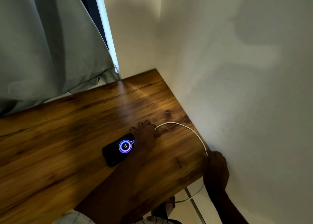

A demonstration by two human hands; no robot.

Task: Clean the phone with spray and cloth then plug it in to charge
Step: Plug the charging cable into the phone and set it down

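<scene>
A black phone (115, 153) lies face up on the wooden table (59, 147), its screen lit with a glowing ring and a number. My left hand (144, 136) rests over the phone's far end and grips it, hiding the port. A white charging cable (186, 128) comes out from under that hand and arcs right to the table's edge by the wall. There my right hand (215, 166) closes around it. More of the cable hangs in a loop below the table. No spray bottle or cloth is in view.
A white wall (245, 88) runs along the table's right edge and meets another wall at the far corner. A grey-green curtain (42, 45) hangs at the left, over the table's back edge. Below the table I see a foot (170, 205) and a table leg.
</scene>
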